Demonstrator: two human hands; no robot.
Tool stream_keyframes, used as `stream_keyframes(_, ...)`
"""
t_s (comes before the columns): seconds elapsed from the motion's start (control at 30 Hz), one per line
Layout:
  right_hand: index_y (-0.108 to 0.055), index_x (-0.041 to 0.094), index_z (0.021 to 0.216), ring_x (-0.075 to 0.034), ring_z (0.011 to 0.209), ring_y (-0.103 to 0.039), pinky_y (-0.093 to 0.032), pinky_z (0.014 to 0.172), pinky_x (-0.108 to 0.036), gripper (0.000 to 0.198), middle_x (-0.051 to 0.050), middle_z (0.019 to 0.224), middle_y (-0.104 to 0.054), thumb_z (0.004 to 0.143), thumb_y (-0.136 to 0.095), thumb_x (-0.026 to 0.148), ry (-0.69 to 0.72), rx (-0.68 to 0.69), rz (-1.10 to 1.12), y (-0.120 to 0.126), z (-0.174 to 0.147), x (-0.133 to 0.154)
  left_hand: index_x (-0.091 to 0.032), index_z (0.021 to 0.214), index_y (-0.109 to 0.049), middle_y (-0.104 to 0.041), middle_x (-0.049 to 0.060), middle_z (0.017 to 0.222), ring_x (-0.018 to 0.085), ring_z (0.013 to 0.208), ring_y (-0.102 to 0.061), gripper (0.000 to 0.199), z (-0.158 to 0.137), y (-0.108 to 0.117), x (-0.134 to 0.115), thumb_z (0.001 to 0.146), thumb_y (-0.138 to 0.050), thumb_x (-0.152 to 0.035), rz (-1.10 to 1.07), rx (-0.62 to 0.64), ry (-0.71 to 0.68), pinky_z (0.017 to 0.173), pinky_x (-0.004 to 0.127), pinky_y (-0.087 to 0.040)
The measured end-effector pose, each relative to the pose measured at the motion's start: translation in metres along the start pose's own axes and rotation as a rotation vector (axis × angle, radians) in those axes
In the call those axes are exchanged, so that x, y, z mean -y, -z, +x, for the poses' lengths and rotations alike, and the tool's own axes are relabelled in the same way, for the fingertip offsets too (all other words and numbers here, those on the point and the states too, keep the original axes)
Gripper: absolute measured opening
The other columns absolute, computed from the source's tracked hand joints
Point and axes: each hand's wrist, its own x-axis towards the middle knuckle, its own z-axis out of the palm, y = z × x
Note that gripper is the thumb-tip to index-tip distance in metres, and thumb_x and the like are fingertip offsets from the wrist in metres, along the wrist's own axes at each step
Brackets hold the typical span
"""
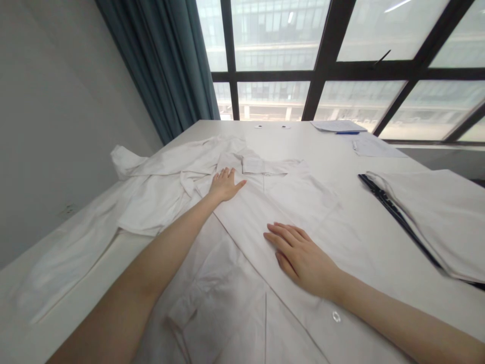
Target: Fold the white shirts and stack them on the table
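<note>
A white coat [242,222] lies spread over the table, its long front edge running toward me and its collar [265,166] at the far end. My left hand [226,186] rests flat on the cloth just short of the collar, fingers spread, holding nothing. Lower and to the right, my right hand [301,258] lies palm down on the same coat, its fingers stretched out and nearly together. A small pale button [336,316] shows near my right forearm. To the left, a rumpled sleeve part [151,202] reaches toward the wall.
At the right, folded white cloth [435,217] lies on something flat and black [401,222]. Papers [337,125] and a blue pen [347,133] are at the table's [295,144] far right. A blue curtain [162,60] and windows stand behind; a grey wall is on the left.
</note>
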Motion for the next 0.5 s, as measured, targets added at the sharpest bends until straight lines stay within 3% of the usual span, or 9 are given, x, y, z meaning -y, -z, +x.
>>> stream_keyframes(0.23,-0.050,0.013,0.137,-0.027,0.137,-0.041,-0.037,0.111,-0.050,0.044,-0.015,0.144,-0.050,0.094,-0.042,0.017,-0.005,0.020,-0.005,0.001,0.000,0.001,-0.004,0.151,-0.029,-0.026,0.018,0.158,0.027,0.148,-0.022,0.082,0.022,-0.001,0.015,0.096,-0.020,-0.064,-0.014,0.009,0.000,0.120,0.042,-0.019)
stream_keyframes(0.5,-0.049,0.014,0.138,-0.027,0.138,-0.039,-0.035,0.112,-0.049,0.044,-0.013,0.146,-0.049,0.095,-0.040,0.019,-0.022,0.042,-0.002,0.002,0.000,0.001,-0.008,0.150,-0.032,-0.027,0.017,0.159,0.028,0.148,-0.022,0.078,0.029,0.000,0.017,0.096,-0.021,-0.063,0.006,-0.018,0.017,0.118,0.045,-0.023)
